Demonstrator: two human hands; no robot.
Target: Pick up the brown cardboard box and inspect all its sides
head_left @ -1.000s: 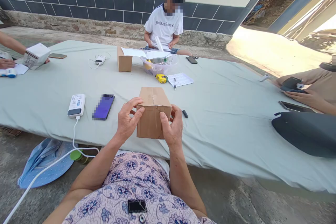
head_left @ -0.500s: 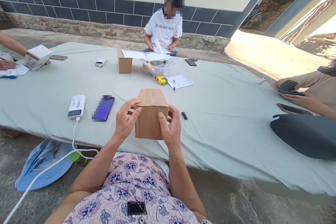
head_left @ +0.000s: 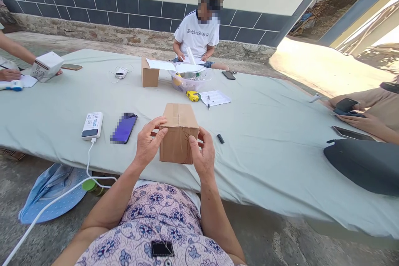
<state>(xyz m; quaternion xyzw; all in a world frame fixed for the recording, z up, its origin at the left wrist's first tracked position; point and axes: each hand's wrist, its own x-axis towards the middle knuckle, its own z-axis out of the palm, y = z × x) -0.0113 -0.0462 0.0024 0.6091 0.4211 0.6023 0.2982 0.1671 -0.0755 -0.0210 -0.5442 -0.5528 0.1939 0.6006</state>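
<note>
A closed brown cardboard box (head_left: 176, 145) is held between my two hands at the near side of the cloth-covered table (head_left: 268, 133). My left hand (head_left: 149, 140) grips its left upper edge, thumb on the near face and fingers along the side. On the right edge, my right hand (head_left: 202, 149) presses its thumb to the near face, and its fingers curl behind the side. Thin dark lines run down that near face by my right thumb. Just right of the box lies a small black cap-like piece (head_left: 220, 138).
Left of the box are a purple-screened phone (head_left: 124, 129) and a white power bank (head_left: 92, 125) with a cable. Beyond it are a yellow tape measure (head_left: 193, 96), a paper sheet (head_left: 215, 98), a plastic basin (head_left: 187, 83) and another carton (head_left: 150, 75). A dark visor (head_left: 361, 166) lies right. Other people sit around.
The view has shifted slightly, so the table items appear a little further right. Both hands keep their hold on the box, which is tilted very slightly differently.
</note>
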